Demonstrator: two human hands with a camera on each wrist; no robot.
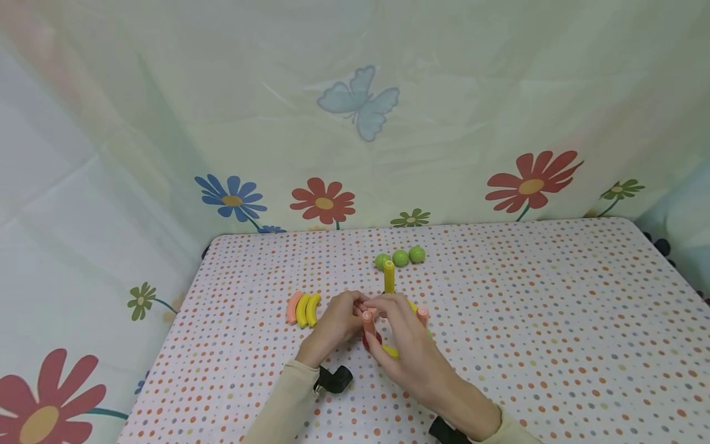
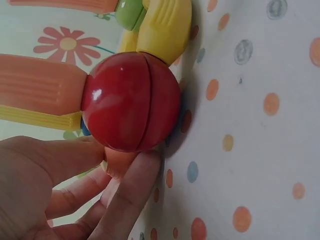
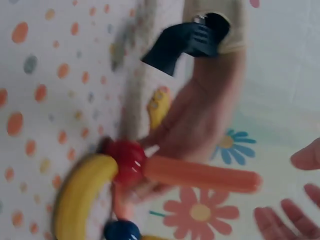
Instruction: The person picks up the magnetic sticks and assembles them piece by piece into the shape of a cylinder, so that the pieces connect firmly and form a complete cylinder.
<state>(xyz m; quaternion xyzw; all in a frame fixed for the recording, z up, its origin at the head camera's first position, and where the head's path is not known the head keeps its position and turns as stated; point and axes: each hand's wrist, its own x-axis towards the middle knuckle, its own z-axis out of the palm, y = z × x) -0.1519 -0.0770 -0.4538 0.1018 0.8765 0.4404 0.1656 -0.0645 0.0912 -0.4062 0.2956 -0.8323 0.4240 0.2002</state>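
A red ball (image 2: 132, 102) joins several toy pieces low over the spotted table. My left hand (image 1: 338, 320) pinches an orange connecting piece (image 2: 119, 162) beside that ball, between thumb and fingers. From the ball rises an orange rod (image 3: 200, 174), and a yellow curved piece (image 3: 82, 200) runs out from it. A blue ball (image 3: 121, 230) shows at another corner. My right hand (image 1: 413, 351) hovers over the near side of the structure, its fingers spread and apart from the orange rod in the right wrist view. It partly hides the structure in the head view.
Left of the hands lie several loose curved pieces (image 1: 302, 310), orange and yellow. Green balls (image 1: 400, 258) sit behind the structure. A yellow rod (image 1: 389, 277) and another orange rod (image 1: 423, 314) stand upright on it. A flowered curtain (image 1: 444, 123) hangs behind the table.
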